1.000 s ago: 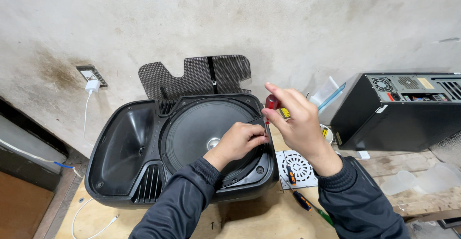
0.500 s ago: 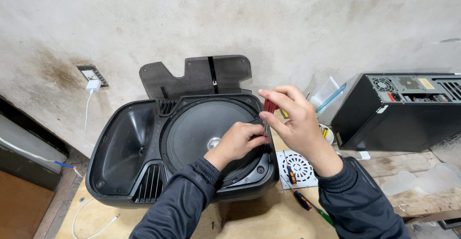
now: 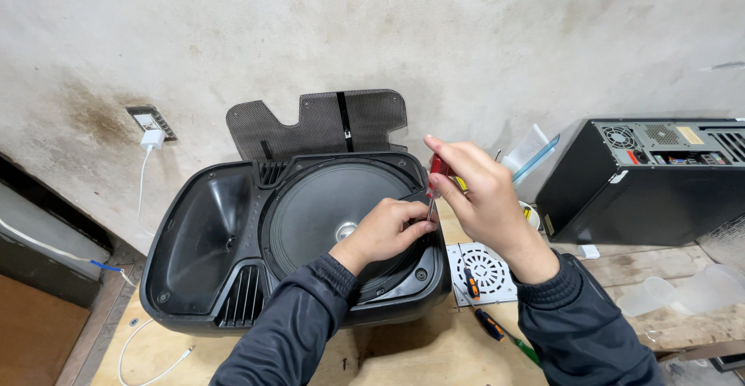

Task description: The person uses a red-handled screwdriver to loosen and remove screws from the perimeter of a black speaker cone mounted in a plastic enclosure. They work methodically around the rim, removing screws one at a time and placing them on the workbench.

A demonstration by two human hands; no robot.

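— What do your hands hold?

— My right hand [image 3: 485,200] is closed around a screwdriver [image 3: 434,178] with a red handle. It stands almost upright, and the tip goes down to the rim of the speaker [image 3: 295,238], at its right side. My left hand [image 3: 388,229] lies on the cone there; its fingers [image 3: 419,227] are pressed together around the thin shaft, near the tip.

— Where is the speaker?

— It lies on its back on the wooden tabletop [image 3: 403,355], front side up, close to the wall [image 3: 310,37]. The black mesh grille [image 3: 326,122] leans on the wall just behind it.

— What is beside it?

— On the right lies a white vent plate [image 3: 485,272], with a small orange screwdriver [image 3: 470,283] on top. Another screwdriver [image 3: 493,325] lies near my right sleeve. Farther right stands a black computer case [image 3: 644,180].
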